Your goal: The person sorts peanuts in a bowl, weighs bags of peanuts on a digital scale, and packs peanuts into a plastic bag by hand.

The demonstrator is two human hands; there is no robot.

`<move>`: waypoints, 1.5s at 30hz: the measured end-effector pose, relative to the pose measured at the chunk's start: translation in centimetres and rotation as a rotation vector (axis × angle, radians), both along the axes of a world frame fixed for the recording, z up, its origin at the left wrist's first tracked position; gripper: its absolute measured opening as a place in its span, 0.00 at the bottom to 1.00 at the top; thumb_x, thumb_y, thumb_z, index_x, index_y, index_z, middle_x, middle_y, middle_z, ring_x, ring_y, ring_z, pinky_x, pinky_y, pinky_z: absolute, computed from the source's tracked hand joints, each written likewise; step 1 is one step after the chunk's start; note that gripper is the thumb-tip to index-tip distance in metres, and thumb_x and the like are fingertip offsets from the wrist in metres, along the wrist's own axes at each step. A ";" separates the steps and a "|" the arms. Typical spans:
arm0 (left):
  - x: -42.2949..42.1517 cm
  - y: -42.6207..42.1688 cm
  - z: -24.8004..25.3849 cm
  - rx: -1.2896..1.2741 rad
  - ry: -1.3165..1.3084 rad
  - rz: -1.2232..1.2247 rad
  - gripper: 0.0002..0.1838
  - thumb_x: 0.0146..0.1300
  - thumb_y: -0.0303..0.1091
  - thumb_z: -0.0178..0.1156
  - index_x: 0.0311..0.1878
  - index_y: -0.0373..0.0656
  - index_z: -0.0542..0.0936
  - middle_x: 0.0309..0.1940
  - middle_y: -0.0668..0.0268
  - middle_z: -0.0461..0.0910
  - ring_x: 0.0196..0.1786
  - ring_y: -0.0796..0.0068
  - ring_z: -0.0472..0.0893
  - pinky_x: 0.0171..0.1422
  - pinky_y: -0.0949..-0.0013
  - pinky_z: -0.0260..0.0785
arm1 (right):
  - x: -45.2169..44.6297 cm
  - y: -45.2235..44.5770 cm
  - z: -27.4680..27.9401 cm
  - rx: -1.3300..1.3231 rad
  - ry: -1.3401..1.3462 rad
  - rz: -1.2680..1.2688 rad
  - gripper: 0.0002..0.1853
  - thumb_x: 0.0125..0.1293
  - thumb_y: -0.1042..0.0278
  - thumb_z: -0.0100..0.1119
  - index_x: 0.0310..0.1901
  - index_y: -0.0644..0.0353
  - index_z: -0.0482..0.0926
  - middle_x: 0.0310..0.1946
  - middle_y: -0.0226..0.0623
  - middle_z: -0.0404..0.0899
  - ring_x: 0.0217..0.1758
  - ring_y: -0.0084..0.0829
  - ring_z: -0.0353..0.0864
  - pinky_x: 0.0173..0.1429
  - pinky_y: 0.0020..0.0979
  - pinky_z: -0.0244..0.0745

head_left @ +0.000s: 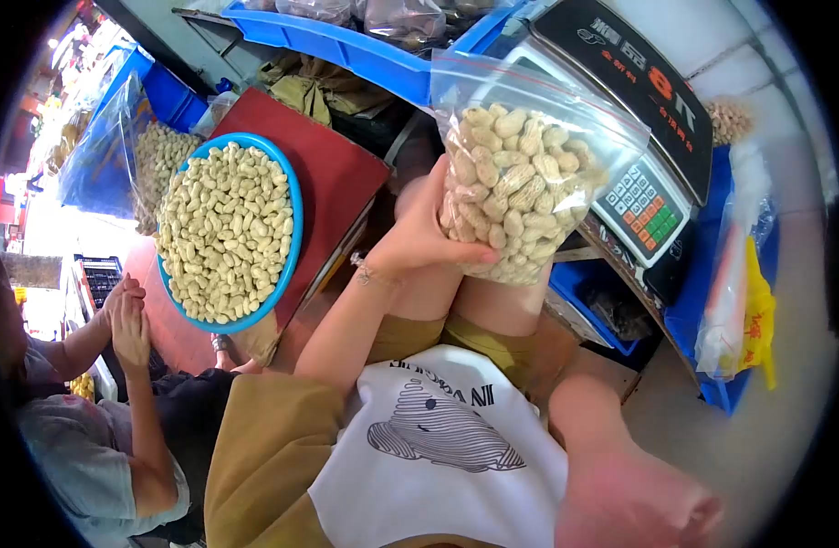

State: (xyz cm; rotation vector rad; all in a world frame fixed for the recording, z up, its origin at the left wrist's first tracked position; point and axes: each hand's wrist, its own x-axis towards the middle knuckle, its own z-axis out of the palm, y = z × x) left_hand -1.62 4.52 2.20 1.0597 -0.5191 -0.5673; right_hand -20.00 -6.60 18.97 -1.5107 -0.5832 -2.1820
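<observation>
My left hand (430, 230) is wrapped round the side of a clear zip bag full of unshelled peanuts (520, 187), held up above my lap. The bag stands upright, and its top edge looks unsealed, though I cannot be sure. Behind it, a digital scale (652, 205) with a keypad is partly covered by the bag. My right hand (639, 498) hangs low at the right, beside my body, away from the bag. Motion smears its fingers. To the left, a round blue basin (294, 228) heaped with peanuts (226, 233) rests on a red surface (333, 173).
A blue tray (346, 44) with bagged goods sits at the back. Right of the scale are a blue bin (719, 395) and a yellow plastic bag (757, 320). A co-worker (100, 438) sits at left with hands together. A large clear sack of nuts (155, 164) stands behind the basin.
</observation>
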 end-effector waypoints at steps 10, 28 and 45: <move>-0.6 1.3 -1.6 0.173 -0.010 0.024 0.63 0.33 0.31 0.82 0.72 0.36 0.52 0.65 0.59 0.64 0.69 0.67 0.63 0.71 0.64 0.58 | 4.6 -3.3 -12.7 0.132 1.019 -0.173 0.49 0.52 0.44 0.70 0.67 0.64 0.56 0.65 0.48 0.58 0.64 0.43 0.63 0.65 0.43 0.60; -5.6 1.2 5.9 0.161 0.026 0.039 0.43 0.50 0.36 0.70 0.67 0.35 0.60 0.62 0.57 0.63 0.64 0.65 0.65 0.68 0.62 0.58 | 2.8 -4.3 -11.8 0.759 1.313 0.847 0.46 0.57 0.63 0.70 0.70 0.70 0.54 0.61 0.44 0.70 0.64 0.31 0.69 0.68 0.34 0.62; -3.1 -9.3 10.6 0.078 -0.352 -0.351 0.40 0.48 0.25 0.74 0.64 0.33 0.66 0.56 0.61 0.75 0.56 0.75 0.75 0.60 0.71 0.69 | 0.5 -10.3 -8.6 0.927 0.865 0.859 0.53 0.43 0.79 0.77 0.69 0.64 0.53 0.63 0.39 0.66 0.66 0.31 0.67 0.68 0.36 0.66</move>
